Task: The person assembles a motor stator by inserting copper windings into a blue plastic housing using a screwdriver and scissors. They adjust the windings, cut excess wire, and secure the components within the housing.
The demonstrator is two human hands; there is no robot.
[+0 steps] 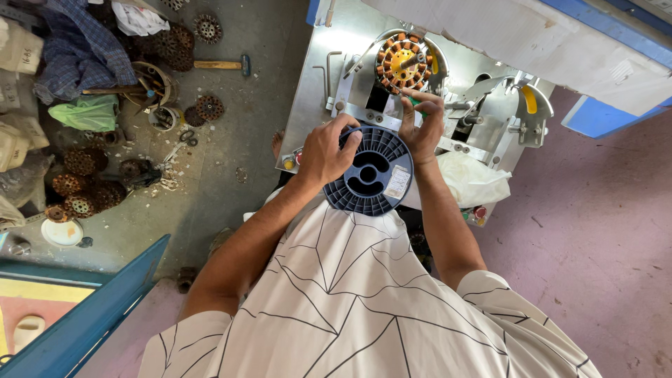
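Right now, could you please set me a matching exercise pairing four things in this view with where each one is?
Things:
1. spool
2. stator
3. hammer
4. green bag

Places:
A. on the floor beside the checked cloth
B. under the left hand, against the person's shirt
C. mounted on the metal machine
D. on the floor, its head toward the machine

Pairs: 1-B, 2-C, 3-D, 4-A

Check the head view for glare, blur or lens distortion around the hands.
Head view: strong glare washes out the metal machine plate upper centre; both hands, left hand and right hand, the dark wire spool and the stator stay sharp; wide-angle bending shows at the edges; the floor lies in soft, even light.
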